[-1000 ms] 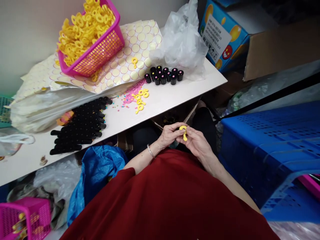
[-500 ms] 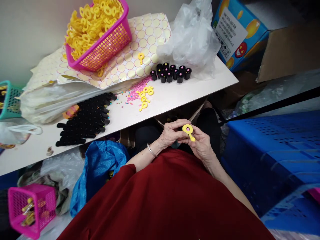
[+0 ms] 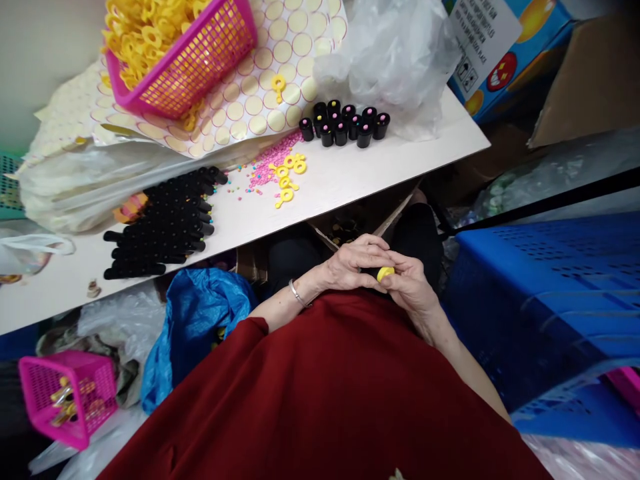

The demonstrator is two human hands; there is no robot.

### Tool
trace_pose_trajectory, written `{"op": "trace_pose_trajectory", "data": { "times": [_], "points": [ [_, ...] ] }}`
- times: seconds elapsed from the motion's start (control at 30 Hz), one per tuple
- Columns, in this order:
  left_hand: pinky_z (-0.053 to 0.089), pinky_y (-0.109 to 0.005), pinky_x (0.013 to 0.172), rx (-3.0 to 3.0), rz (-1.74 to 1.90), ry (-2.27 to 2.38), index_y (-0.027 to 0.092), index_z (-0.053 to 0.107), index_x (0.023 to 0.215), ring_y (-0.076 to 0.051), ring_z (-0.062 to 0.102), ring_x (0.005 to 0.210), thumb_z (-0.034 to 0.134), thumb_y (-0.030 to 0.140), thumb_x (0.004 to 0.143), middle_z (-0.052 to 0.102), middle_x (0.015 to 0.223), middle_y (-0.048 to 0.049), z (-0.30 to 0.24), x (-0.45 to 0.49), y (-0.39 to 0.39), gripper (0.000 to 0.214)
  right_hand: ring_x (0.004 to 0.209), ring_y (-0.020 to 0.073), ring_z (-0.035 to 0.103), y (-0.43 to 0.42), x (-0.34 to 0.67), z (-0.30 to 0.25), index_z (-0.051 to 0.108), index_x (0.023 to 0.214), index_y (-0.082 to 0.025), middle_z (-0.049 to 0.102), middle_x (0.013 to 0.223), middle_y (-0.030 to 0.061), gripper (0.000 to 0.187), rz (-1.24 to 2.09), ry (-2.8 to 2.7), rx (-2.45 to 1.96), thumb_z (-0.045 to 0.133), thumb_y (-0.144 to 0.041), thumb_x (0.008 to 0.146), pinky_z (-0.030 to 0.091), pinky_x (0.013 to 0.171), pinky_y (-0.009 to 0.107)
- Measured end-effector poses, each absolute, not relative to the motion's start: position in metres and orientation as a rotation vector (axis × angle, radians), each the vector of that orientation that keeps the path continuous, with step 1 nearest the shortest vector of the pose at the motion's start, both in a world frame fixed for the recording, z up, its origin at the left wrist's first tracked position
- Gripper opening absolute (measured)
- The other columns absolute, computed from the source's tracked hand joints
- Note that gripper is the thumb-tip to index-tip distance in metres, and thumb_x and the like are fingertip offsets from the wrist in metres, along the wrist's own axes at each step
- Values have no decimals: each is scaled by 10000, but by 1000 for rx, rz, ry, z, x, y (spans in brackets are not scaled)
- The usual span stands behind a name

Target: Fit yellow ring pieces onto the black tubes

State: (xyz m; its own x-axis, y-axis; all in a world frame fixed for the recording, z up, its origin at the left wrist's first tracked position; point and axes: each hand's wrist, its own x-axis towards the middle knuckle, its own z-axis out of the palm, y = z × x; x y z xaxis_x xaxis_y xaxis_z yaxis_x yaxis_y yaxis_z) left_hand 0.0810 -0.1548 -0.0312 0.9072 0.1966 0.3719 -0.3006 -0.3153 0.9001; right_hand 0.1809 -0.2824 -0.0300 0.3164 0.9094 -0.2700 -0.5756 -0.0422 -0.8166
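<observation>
Both my hands meet in my lap, below the edge of the white table (image 3: 350, 187). My left hand (image 3: 353, 265) and my right hand (image 3: 411, 285) are closed together on a small yellow ring piece (image 3: 385, 273), most of it hidden by the fingers. A metal bracelet (image 3: 295, 293) circles my left wrist. On the table lie a few loose yellow ring pieces (image 3: 287, 177) beside a scatter of pink beads (image 3: 270, 160).
A pink basket (image 3: 185, 63) full of yellow ring pieces sits on sticker sheets (image 3: 280, 73). Black caps (image 3: 345, 123) stand in a cluster; black sticks (image 3: 165, 223) lie in rows. A blue crate (image 3: 545, 293) is at right, a blue bag (image 3: 195, 327) and small pink basket (image 3: 65, 393) at left.
The yellow ring piece was held up flat and showing half a second ago; now my hands have closed over it and dropped slightly. The view has tilted downward.
</observation>
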Motion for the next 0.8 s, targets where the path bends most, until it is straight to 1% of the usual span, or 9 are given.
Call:
{"op": "trace_pose_trajectory", "data": {
  "times": [0.1,0.27,0.37,0.47,0.57,0.63,0.7,0.77,0.8],
  "points": [
    [455,-451,922,1796,497,-13,193,743,883,-238,571,981,740,479,651,678,837,-79,-31,81,-157,368,593,101,513,-282,177,-29,734,857,-214,626,699,-12,380,1244,-382,-1030,824,-351,514,443,517,222],
    [454,-468,926,1789,534,53,185,748,847,-249,596,920,719,504,663,691,789,-91,-37,77,-151,369,586,132,549,-271,185,-32,709,977,-205,657,757,36,408,1421,-421,-1063,788,-335,598,489,536,268],
    [438,-451,961,1805,540,23,183,746,865,-232,605,905,698,516,684,699,832,-105,-42,72,-145,383,678,168,608,-258,189,-35,718,931,-190,678,774,54,395,1532,-520,-1034,812,-302,564,498,563,260],
    [448,-426,945,1840,602,55,173,740,864,-227,600,929,709,500,680,697,824,-99,-46,65,-140,377,797,215,637,-245,184,-36,722,859,-183,697,854,74,353,1513,-568,-1028,812,-333,552,519,657,300],
    [448,-423,936,1909,721,67,170,729,870,-219,593,929,699,456,711,698,797,-88,-48,57,-133,328,861,230,637,-230,177,-37,698,921,-194,693,932,73,371,1444,-597,-1106,775,-362,599,515,727,336],
    [448,-427,936,1980,818,93,175,717,923,-224,583,964,710,456,700,699,883,-101,-47,51,-123,358,880,226,631,-217,180,-39,654,1028,-202,681,974,67,429,1362,-703,-1260,738,-364,640,508,764,353],
    [457,-422,926,2041,931,213,184,692,1004,-231,566,1025,730,463,674,670,1037,-123,-46,41,-108,434,920,235,614,-200,188,-42,607,1099,-199,663,1019,75,464,1214,-968,-1566,704,-344,669,495,795,371],
    [469,-407,912,2062,1069,446,190,666,1050,-223,559,1051,724,435,691,628,1129,-128,-45,28,-86,439,1003,261,583,-181,199,-44,595,1101,-186,643,1072,100,425,999,-1357,-1959,667,-311,701,474,823,382],
    [472,-401,907,2061,1138,590,190,664,1038,-213,563,1038,707,402,716,628,1111,-117,-44,21,-74,388,1045,275,566,-172,203,-46,600,1085,-174,636,1094,118,386,910,-1558,-2146,647,-293,722,463,832,380]
  ]
}}
